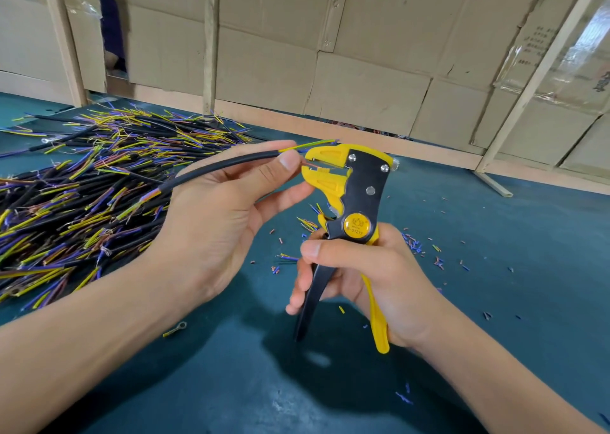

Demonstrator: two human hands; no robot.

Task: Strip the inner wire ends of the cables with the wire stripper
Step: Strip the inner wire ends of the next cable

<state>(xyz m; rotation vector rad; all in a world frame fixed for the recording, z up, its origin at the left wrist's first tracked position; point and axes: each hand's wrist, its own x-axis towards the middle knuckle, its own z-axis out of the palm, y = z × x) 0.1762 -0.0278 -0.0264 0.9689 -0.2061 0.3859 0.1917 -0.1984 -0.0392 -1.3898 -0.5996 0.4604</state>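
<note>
The left hand [211, 215] is pinching the black cable [211, 169] near its end, feeding a brown inner wire [312, 165] into the yellow mouth so it's sitting square; the right hand [369, 278] is gripping the wire stripper [358, 199] by its handles above the table [495, 285], ready to squeeze; the pile of cables [82, 196] is waiting at left.

Lay heaped at left on the table [495, 252]: pile of cables [82, 196]; sat right of it, above the table: wire stripper [356, 196]; stood behind all: cardboard wall [363, 54].
</note>
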